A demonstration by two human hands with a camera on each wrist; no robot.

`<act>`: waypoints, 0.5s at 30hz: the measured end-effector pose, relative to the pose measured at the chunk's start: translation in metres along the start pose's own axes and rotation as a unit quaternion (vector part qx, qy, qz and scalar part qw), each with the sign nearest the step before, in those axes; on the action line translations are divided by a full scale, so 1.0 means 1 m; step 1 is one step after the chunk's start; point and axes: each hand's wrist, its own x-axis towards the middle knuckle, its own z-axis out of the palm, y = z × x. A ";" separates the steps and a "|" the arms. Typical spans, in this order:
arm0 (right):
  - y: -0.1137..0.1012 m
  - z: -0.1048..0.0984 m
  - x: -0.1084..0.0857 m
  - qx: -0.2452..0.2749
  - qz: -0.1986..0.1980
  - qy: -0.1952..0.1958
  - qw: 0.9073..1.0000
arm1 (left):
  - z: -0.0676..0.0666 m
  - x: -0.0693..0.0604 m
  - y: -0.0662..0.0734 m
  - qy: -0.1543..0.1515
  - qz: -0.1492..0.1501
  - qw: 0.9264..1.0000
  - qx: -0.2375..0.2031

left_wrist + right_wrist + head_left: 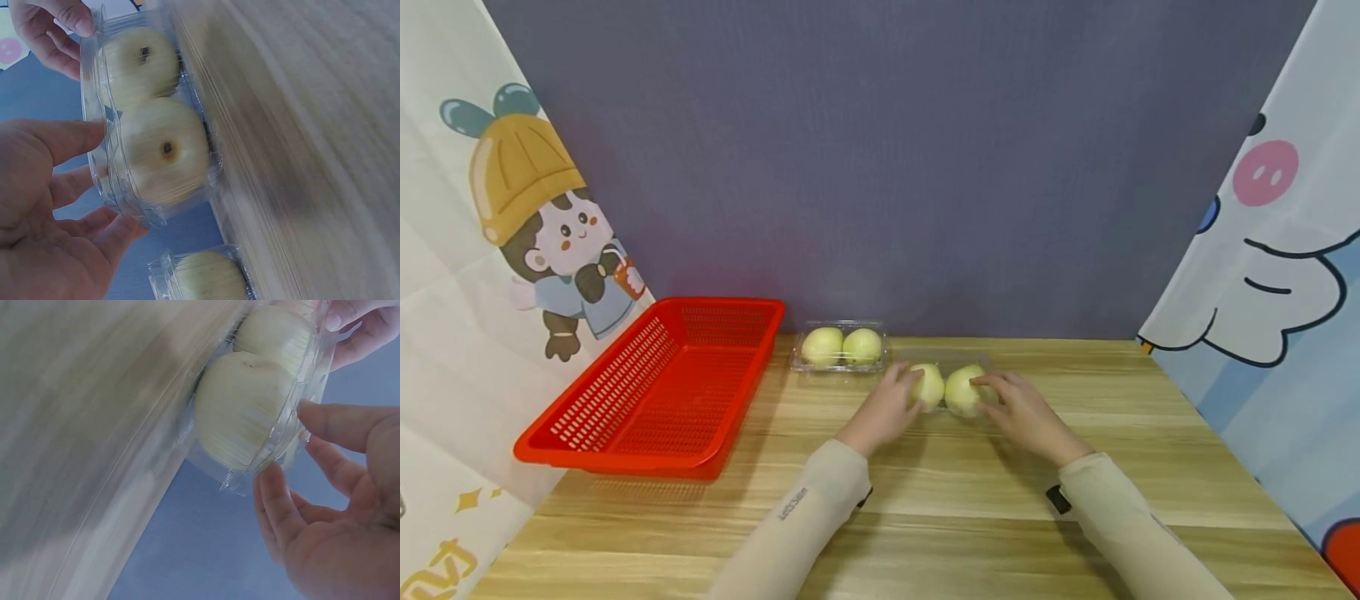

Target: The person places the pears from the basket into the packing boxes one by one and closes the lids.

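A clear plastic clamshell box [962, 358] with two pale yellow-green pears [929, 387] inside sits on the wooden table, its lid down over the fruit in the wrist views. My left hand [886, 408] holds the left end, thumb on the rim and other fingers at the corner in the left wrist view. At the opposite end, my right hand [1026, 414] grips the rim between thumb and fingers, as the right wrist view shows. Whether the lid is fully snapped down cannot be told.
Just left of the hands, against the dark back panel, stands another clear box [796, 363] with two pears. A red plastic basket [722, 446] with slotted sides takes up the table's left part. Printed cloths hang on both sides of the wooden table [955, 533].
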 end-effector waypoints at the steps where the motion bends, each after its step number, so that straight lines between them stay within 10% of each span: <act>1: 0.001 0.000 0.002 0.001 0.001 -0.001 1.000 | 0.001 0.002 0.000 0.006 0.000 1.000 0.002; 15: 0.009 0.006 0.015 0.001 0.038 -0.006 0.999 | 0.006 0.011 -0.001 0.038 -0.018 0.999 0.026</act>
